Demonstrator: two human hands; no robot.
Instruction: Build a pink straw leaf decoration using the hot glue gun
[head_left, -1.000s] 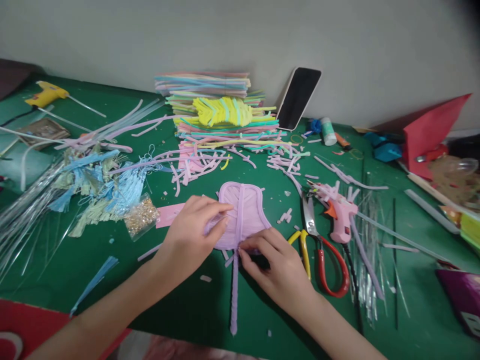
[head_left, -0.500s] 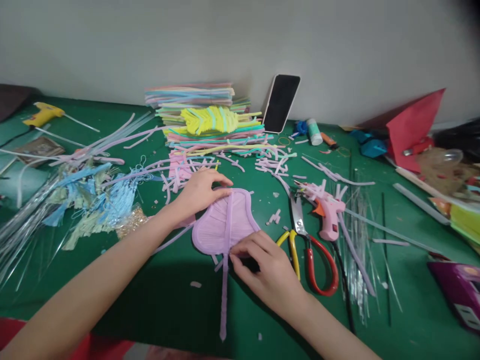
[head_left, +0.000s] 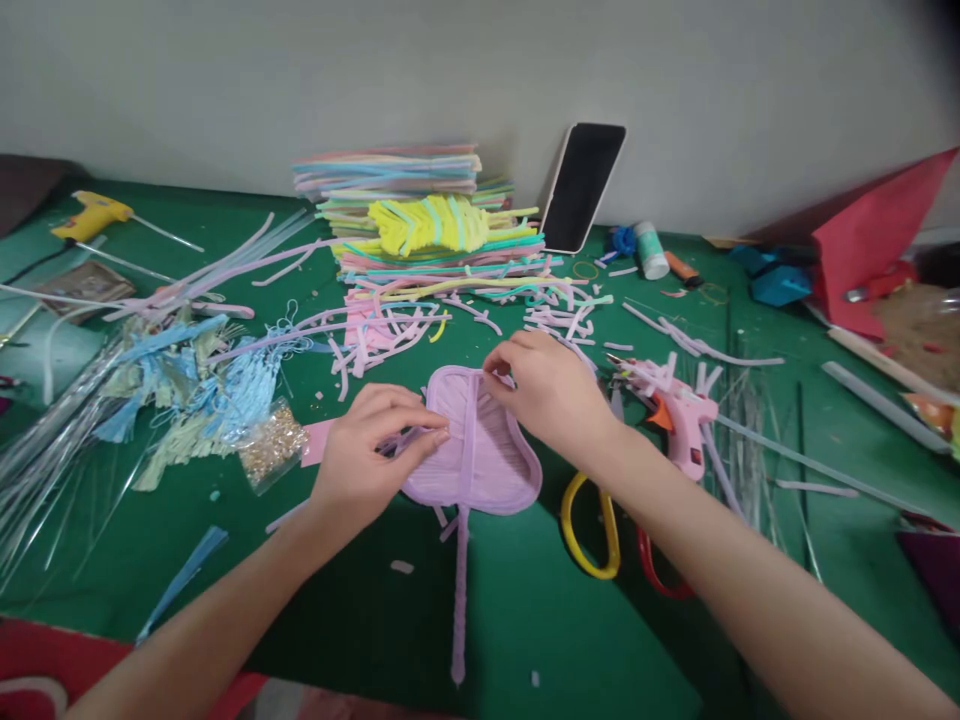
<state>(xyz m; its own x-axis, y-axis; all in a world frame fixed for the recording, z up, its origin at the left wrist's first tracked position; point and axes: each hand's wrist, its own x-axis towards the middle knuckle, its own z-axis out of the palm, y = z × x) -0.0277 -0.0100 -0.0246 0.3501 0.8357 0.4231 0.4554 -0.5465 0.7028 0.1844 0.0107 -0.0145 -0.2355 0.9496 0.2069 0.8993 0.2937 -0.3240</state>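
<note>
- Lilac, fuzzy-rimmed, fan-shaped piece (head_left: 499, 460) lies in front of you on the green desk (head_left: 585, 650), its long, thin lilac handle (head_left: 460, 600) pointing towards you.
- Your left hand (head_left: 375, 440) is at the piece's left side, thumb and fingertips close together; whether they pinch anything, I cannot tell.
- Your right hand (head_left: 555, 390) is at its top edge, fingers curled; its grip is unclear too.
- Beyond your right forearm lies a pink plastic glue gun (head_left: 686, 440).
</note>
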